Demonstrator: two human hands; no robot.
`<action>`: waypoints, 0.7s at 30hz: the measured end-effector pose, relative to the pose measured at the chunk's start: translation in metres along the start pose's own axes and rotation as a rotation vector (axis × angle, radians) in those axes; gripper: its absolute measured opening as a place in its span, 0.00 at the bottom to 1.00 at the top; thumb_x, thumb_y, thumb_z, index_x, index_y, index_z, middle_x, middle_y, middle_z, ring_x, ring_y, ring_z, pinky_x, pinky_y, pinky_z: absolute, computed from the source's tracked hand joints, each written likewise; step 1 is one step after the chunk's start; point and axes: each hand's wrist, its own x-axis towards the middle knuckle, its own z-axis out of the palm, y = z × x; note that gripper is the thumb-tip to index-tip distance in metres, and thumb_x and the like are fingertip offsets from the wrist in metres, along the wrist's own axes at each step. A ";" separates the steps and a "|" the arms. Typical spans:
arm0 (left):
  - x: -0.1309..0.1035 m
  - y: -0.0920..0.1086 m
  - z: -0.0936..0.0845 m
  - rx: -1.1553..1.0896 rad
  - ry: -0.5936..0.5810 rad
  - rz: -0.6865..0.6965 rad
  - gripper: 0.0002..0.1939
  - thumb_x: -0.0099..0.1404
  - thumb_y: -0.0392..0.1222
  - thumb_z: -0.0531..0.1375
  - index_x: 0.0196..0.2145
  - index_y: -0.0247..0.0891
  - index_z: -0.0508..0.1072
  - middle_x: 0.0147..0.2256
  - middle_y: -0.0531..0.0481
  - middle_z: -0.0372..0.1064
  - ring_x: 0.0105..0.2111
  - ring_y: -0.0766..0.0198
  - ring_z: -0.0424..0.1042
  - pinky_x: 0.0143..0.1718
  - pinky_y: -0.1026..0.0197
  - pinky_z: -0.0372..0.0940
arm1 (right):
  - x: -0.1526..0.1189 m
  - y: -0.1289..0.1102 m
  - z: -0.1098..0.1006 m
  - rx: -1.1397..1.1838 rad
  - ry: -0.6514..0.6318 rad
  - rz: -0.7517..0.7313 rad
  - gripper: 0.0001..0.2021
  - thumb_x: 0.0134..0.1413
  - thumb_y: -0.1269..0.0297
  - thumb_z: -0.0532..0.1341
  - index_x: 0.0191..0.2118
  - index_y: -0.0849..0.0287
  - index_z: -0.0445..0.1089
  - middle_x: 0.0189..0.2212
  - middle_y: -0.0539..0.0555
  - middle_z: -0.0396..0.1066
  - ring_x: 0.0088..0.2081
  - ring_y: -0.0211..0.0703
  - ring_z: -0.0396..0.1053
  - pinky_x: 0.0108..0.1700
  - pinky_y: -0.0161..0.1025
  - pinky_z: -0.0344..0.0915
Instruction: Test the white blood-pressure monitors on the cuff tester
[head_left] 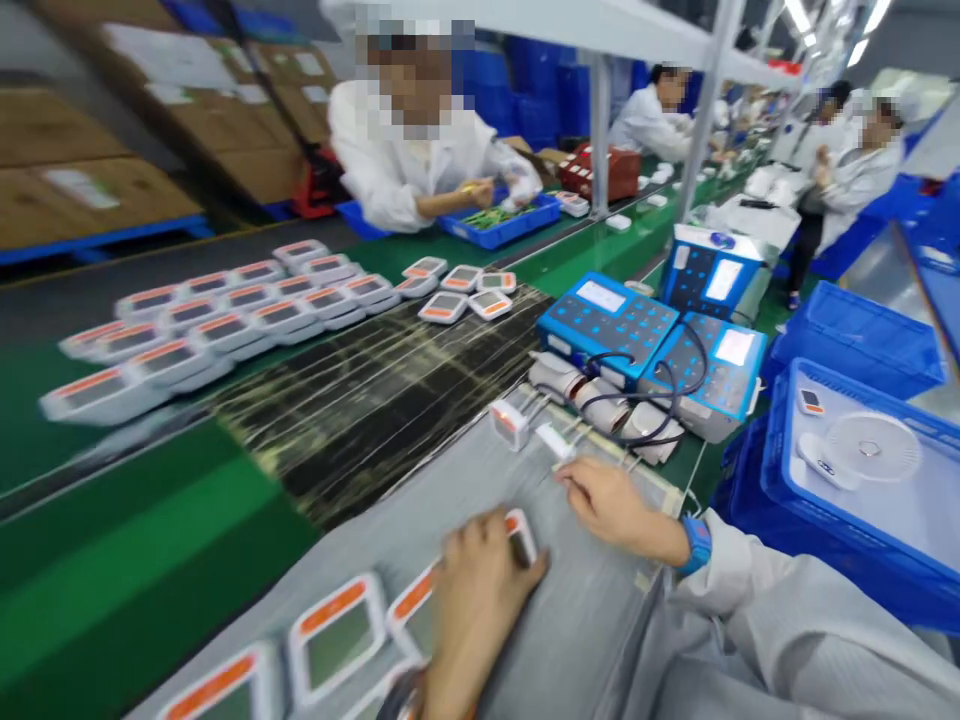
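My left hand (480, 580) is closed over a small white device with a screen and an orange stripe (523, 538), on the grey mat (570, 600). The palm and fingers hide most of that device. My right hand (615, 505), with a blue watch on the wrist, has its thumb and finger pinched together just in front of a small white piece (553, 440). What lies in the pinch is too small to make out. Similar devices (337, 640) lie in a row left of my left hand. Another device (508, 424) stands among thin metal rods at the mat's far edge.
Blue boxes with cables (607, 325) stand beyond my right hand, beside white rolls (604, 405). Many stacked devices (225, 330) sit across the green belt (180, 530). Blue crates (780, 470) are at right. A co-worker in white handles a blue tray (499, 232).
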 end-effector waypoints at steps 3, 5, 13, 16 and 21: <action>-0.010 0.013 0.009 -0.337 0.133 0.229 0.31 0.60 0.36 0.62 0.60 0.35 0.63 0.58 0.34 0.66 0.58 0.43 0.65 0.58 0.39 0.65 | -0.014 -0.003 0.010 0.213 -0.188 0.066 0.19 0.64 0.60 0.59 0.58 0.59 0.68 0.47 0.59 0.76 0.35 0.44 0.74 0.42 0.43 0.73; -0.018 0.025 0.013 -0.497 0.199 0.385 0.35 0.62 0.28 0.55 0.66 0.37 0.55 0.66 0.34 0.56 0.66 0.46 0.58 0.62 0.39 0.62 | -0.023 0.006 0.013 0.328 -0.272 0.100 0.20 0.63 0.57 0.59 0.55 0.62 0.69 0.41 0.57 0.77 0.33 0.45 0.73 0.39 0.43 0.73; -0.030 0.065 0.013 -0.812 0.112 0.277 0.46 0.57 0.24 0.56 0.70 0.43 0.47 0.62 0.38 0.60 0.62 0.44 0.61 0.63 0.36 0.62 | -0.053 0.038 -0.004 0.578 -0.323 0.352 0.19 0.64 0.49 0.55 0.50 0.57 0.70 0.40 0.56 0.73 0.34 0.47 0.74 0.36 0.46 0.77; -0.024 0.073 0.013 -0.831 0.079 0.212 0.44 0.55 0.25 0.59 0.68 0.44 0.55 0.58 0.38 0.63 0.57 0.41 0.64 0.59 0.36 0.63 | -0.057 0.035 -0.018 0.459 -0.309 0.304 0.22 0.66 0.49 0.54 0.55 0.58 0.70 0.45 0.59 0.74 0.38 0.49 0.75 0.38 0.45 0.77; -0.014 0.082 0.019 -1.048 0.169 0.089 0.44 0.48 0.23 0.62 0.62 0.48 0.64 0.52 0.44 0.61 0.54 0.47 0.65 0.58 0.44 0.65 | -0.047 0.034 -0.054 -0.031 -0.175 0.059 0.21 0.71 0.57 0.49 0.62 0.59 0.65 0.54 0.62 0.73 0.40 0.46 0.76 0.39 0.41 0.75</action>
